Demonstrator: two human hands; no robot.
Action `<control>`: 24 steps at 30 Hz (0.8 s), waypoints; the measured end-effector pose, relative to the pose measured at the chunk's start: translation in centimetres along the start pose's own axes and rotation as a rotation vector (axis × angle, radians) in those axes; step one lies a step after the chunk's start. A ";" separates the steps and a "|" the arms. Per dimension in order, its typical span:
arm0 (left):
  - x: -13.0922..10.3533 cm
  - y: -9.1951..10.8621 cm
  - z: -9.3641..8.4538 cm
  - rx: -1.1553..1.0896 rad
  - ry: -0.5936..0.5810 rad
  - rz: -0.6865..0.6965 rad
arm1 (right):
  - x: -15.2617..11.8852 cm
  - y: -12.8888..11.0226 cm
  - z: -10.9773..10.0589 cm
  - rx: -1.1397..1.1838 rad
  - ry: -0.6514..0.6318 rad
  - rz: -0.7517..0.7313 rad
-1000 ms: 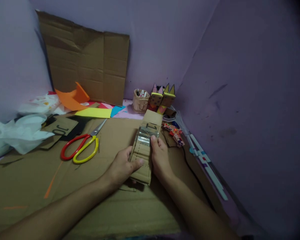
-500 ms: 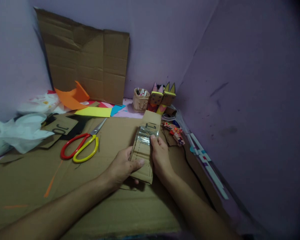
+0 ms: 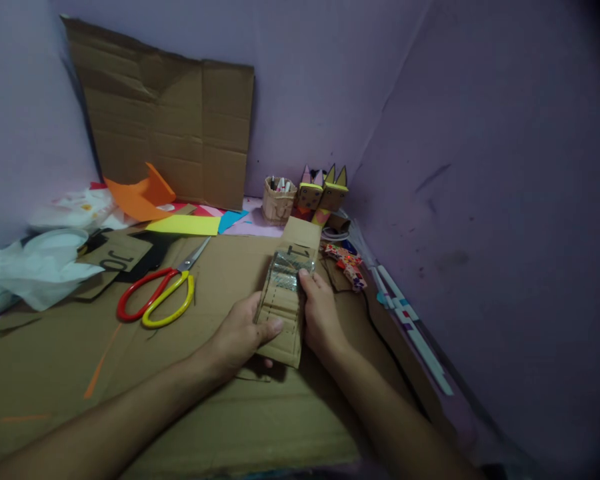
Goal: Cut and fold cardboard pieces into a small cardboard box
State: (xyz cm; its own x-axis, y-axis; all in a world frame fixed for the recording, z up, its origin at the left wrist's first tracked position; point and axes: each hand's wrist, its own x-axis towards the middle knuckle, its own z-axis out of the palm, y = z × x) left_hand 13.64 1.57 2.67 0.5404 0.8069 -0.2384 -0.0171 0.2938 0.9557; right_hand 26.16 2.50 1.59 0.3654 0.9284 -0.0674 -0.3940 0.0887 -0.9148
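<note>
Cardboard base (image 3: 205, 427) lies under our folded cardboard piece (image 3: 280, 347), likely to shield the worktop. Upright cardboard sheet (image 3: 173, 127) leans on the wall beyond and left of the piece; looks parked there to free up flat space. White strips (image 3: 423, 343) lie to the right of the piece, along the wall, probably so they're out of our elbow room.

Our left hand (image 3: 235, 333) is closed on the piece's left side, thumb on the face, fingertips underneath: a clamp grip, we'd say, to stop it twisting. Our right hand (image 3: 323, 313) grips its right edge, thumb by the tape, seemingly bracing that side.

Scissors (image 3: 185, 265) sit left of the piece, handles toward us, so easy to grab. Patterned corded tool (image 3: 353, 272) is just right of it; pen cup (image 3: 279, 207) beyond it. Clear tape (image 3: 284, 270) wraps its upper part, presumably binding the layers.
</note>
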 end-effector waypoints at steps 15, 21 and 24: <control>-0.1 0.0 -0.2 0.039 -0.027 0.015 | 0.3 -0.4 -0.4 0.146 -0.074 0.087; -0.3 0.2 0.0 0.094 -0.063 0.037 | 0.1 -0.8 -0.4 0.165 -0.009 0.021; -0.3 0.0 0.0 0.088 -0.086 0.050 | -0.1 -0.8 -0.2 0.152 0.020 -0.002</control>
State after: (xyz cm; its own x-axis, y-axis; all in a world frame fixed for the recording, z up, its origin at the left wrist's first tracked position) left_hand 13.48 1.29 2.75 0.6111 0.7712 -0.1783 0.0265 0.2051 0.9784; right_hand 26.65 2.28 2.21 0.3821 0.9211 -0.0750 -0.5161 0.1454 -0.8441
